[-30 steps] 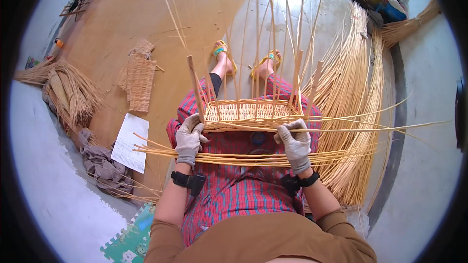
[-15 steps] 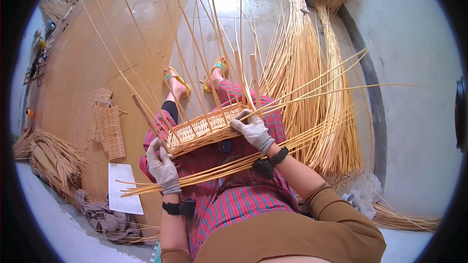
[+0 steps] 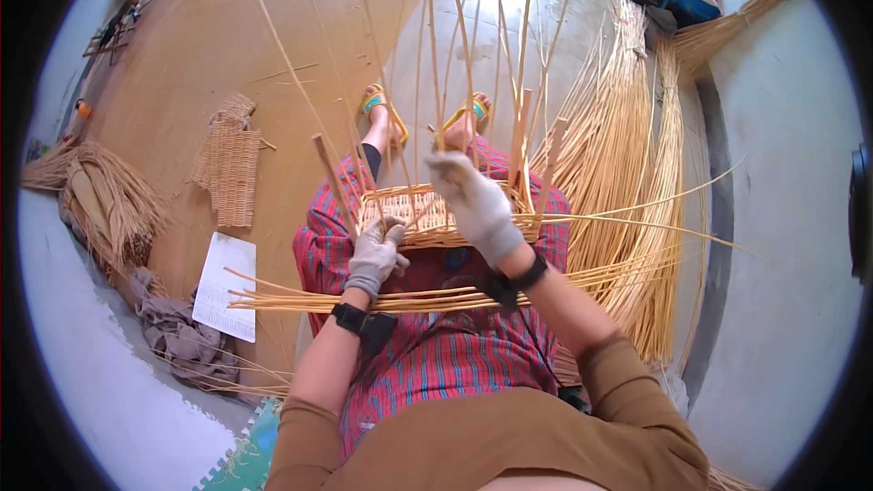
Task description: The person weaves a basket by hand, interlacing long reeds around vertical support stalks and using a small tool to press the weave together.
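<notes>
A shallow rectangular wicker basket [image 3: 409, 206] rests on my lap, with long thin upright stakes rising from its sides and thicker short sticks at its corners. My left hand [image 3: 376, 255], in a pale glove, is closed on the basket's near rim at the left, thumb and fingers pinching the weave and canes there. My right hand [image 3: 473, 205], gloved too, is raised over the basket's middle with its fingers curled together. A short slanting cane runs between the two hands, but what the right fingers hold is hidden.
Loose canes [image 3: 423, 298] lie across my lap below the basket. Large cane bundles [image 3: 600, 155] spread on the floor at right. At left are woven wicker pieces [image 3: 235, 173], a paper sheet [image 3: 225, 286], a grey cloth [image 3: 186, 336] and another bundle [image 3: 118, 195].
My right hand has left the basket's right corner and come left and up over its middle. My left hand has shifted from the left corner along the near rim. The whole view has shifted.
</notes>
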`<state>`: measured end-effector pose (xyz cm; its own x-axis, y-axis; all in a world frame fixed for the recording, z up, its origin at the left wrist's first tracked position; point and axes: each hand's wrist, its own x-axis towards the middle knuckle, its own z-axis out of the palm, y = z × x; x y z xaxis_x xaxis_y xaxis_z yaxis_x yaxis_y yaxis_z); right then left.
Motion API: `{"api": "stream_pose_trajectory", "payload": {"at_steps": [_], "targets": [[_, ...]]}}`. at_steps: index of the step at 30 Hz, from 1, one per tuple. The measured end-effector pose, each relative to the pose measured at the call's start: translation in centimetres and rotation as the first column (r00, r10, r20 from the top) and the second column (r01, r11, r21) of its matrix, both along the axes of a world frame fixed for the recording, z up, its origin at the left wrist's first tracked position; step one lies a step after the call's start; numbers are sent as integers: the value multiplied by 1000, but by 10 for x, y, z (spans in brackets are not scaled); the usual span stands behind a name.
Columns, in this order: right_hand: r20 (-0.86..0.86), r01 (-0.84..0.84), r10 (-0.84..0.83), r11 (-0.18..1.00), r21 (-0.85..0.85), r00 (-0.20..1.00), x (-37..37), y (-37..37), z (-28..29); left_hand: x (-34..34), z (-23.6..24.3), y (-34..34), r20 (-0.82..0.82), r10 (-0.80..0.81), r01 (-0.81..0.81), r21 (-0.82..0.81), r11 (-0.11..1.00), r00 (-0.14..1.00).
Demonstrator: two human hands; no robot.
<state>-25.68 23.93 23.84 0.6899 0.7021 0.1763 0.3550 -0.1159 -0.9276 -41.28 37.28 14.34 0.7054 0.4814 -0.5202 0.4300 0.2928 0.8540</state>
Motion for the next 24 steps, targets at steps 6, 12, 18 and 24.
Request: {"api": "stream_pose_trajectory", "payload": {"at_steps": [6, 12, 18, 24], "targets": [[146, -56, 55, 998, 0, 988, 25, 84, 9, 11, -4, 2, 56, 116, -105, -178, 979, 992], [-401, 365, -239, 889, 275, 884, -28, -78, -86, 6, 7, 3, 100, 89, -66, -217, 974, 991], [-443, 338, -212, 913, 228, 871, -57, -70, -58, 26, 15, 4, -287, 48, -47, 10, 999, 957], [-547, 421, -325, 905, 57, 772, 13, -111, -39, 30, 40, -13, 134, 470, -473, -9, 881, 872]]}}
